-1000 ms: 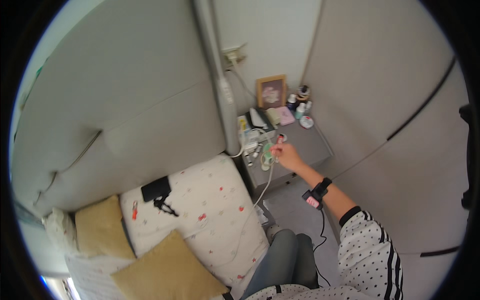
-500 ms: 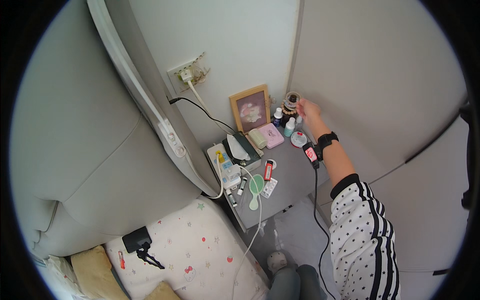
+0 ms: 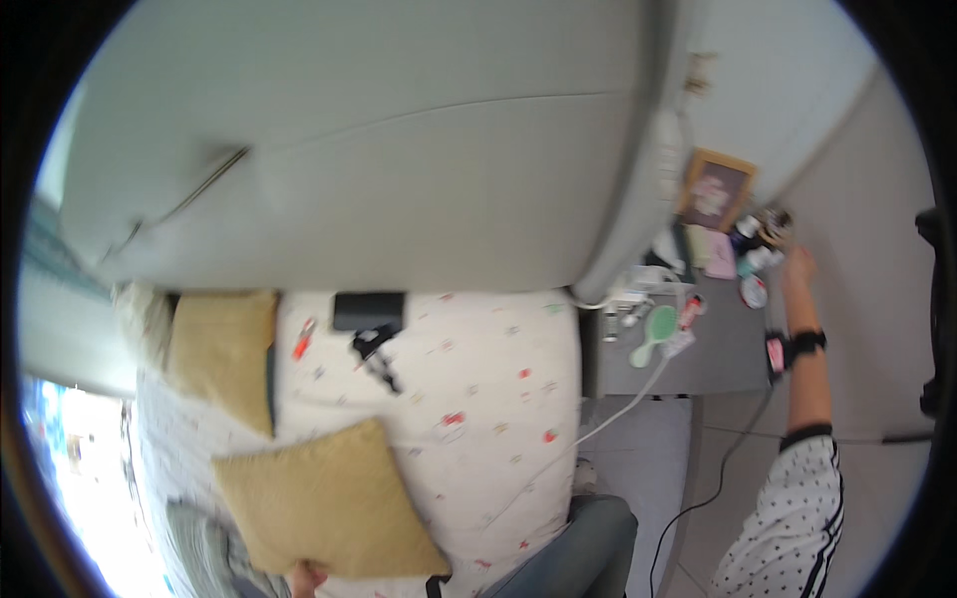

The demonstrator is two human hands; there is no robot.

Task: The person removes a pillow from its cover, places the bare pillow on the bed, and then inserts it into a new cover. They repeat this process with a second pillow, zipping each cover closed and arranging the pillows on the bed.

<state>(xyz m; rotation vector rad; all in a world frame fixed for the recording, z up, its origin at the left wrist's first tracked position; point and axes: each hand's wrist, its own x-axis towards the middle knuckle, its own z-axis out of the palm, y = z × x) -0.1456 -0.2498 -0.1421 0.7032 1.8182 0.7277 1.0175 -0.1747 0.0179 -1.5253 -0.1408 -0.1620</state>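
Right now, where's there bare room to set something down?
The nightstand has a bare front-right patch, before the round container. The bed has open sheet below the headboard, between the black strap and nightstand. It's crowded at the nightstand's back, around the picture frame and bottles by your right hand.

The grey rectangular counter stands right of the white printed bed sheet. On it, the wooden rectangular picture frame stands behind the pink square box; the green oval hairbrush lies nearer the front, left of the red cylindrical tube. On the sheet, the black rectangular pouch lies behind the tan square fabric cushion.
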